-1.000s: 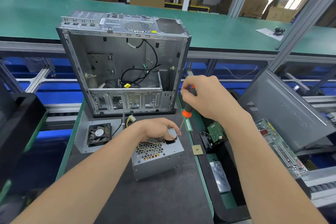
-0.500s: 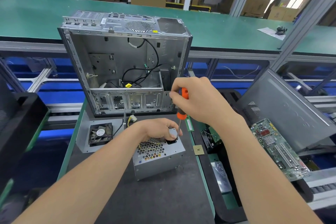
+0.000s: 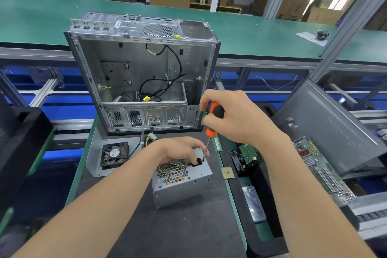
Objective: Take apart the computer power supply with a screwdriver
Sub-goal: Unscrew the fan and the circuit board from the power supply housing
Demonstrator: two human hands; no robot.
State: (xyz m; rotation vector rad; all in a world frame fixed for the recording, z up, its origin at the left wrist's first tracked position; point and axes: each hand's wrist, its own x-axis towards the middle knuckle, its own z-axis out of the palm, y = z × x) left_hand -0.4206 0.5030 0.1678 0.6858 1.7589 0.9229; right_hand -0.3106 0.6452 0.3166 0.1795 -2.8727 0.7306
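The grey metal power supply [image 3: 182,186] stands on the dark work mat, its honeycomb grille facing up toward me. My left hand [image 3: 180,148] grips its top far edge, fingers curled over the box beside the black socket. My right hand [image 3: 236,117] holds the orange and black screwdriver [image 3: 211,128] nearly upright. Its shaft tip touches the top face of the power supply near the right corner, next to my left fingertips.
An open, emptied computer case [image 3: 142,73] stands behind the power supply. A cover plate with a black fan [image 3: 114,154] lies to the left. A chip [image 3: 227,173], a memory stick [image 3: 217,142], a drive [image 3: 247,156], a motherboard [image 3: 320,169] and a grey side panel [image 3: 326,123] lie at the right.
My right hand has shifted left and brought the screwdriver from a slant to nearly upright over the power supply's corner. My left hand has stayed on the box.
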